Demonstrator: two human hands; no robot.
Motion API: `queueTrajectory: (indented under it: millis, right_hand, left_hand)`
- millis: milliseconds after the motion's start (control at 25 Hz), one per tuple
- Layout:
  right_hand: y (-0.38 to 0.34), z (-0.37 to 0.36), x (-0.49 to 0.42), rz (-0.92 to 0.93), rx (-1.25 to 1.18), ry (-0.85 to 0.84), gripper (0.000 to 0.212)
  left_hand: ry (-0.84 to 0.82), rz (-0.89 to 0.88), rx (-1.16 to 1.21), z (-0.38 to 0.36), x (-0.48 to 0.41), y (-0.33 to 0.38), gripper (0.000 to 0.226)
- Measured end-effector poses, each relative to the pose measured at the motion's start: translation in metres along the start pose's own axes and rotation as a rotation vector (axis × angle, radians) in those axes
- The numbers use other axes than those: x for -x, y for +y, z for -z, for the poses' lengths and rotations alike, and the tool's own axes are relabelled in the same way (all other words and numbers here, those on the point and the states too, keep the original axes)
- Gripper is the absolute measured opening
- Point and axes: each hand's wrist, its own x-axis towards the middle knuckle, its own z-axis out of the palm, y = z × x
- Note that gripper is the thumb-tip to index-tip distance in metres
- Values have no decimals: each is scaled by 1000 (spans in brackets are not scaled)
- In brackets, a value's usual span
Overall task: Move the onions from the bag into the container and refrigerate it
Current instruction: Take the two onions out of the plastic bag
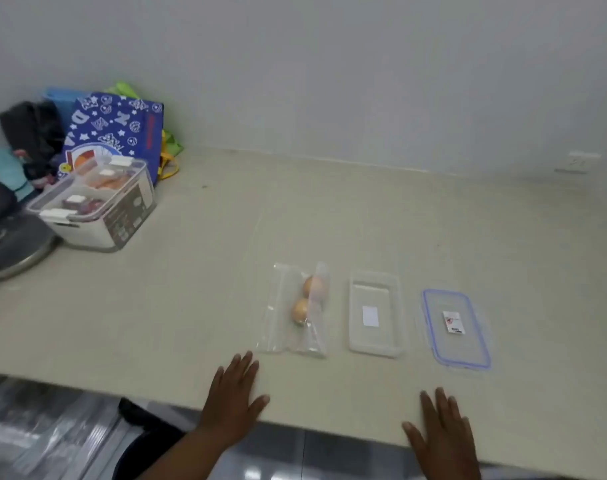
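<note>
A clear plastic bag (288,327) lies flat on the beige counter, with two brown onions (307,299) inside it. To its right stands a clear rectangular container (375,313), open and empty. Further right lies its lid (456,329) with a blue seal, flat on the counter. My left hand (234,398) rests palm down near the counter's front edge, below and left of the bag. My right hand (440,431) lies flat at the front edge, below the lid. Both hands hold nothing, fingers spread.
At the back left stands a white lidded storage box (97,206) with food inside, in front of a blue patterned bag (118,129), dark clothes and a round metal pan lid (14,247). The counter's front edge (312,427) drops to a tiled floor.
</note>
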Motion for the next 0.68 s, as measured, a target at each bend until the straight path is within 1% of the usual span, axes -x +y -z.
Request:
queueTrajectory:
  millis: [40, 80, 120, 160, 240, 280, 360, 440, 520, 600, 680]
  right_hand:
    - [6, -6, -4, -27, 20, -21, 113]
    - [6, -5, -5, -61, 40, -99, 117]
    - [9, -8, -6, -94, 69, -145, 114]
    - [10, -6, -7, -128, 74, -185, 102]
    - [4, -7, -12, -168, 112, -202, 76]
    - [-2, -5, -16, -184, 103, -189, 66]
    - [-26, -1, -26, -171, 35, -186, 49]
    - [-58, 0, -37, -73, -100, -250, 37]
    - [-92, 5, -46, -60, -305, -348, 28]
    - [-121, 12, -56, -96, -477, -373, 18]
    - [-145, 21, -65, -118, -619, -321, 12]
  left_hand:
    - [-29, 56, 70, -3, -6, -2, 85]
    - [-9, 135, 149, 3, -12, 1, 79]
    - [26, 224, 241, 7, -21, 3, 68]
    - [19, 354, 380, 18, -34, 7, 55]
    - [-39, 556, 604, 30, -57, 16, 45]
    - [-80, 640, 709, 33, -69, 18, 39]
    - [-117, 758, 916, 41, -86, 25, 19]
    - [-106, 788, 982, 44, -94, 31, 18]
    - [-91, 749, 991, 51, -93, 42, 13]
    - [-76, 645, 972, 59, -90, 53, 8]
    - [-73, 506, 889, 70, -83, 64, 11]
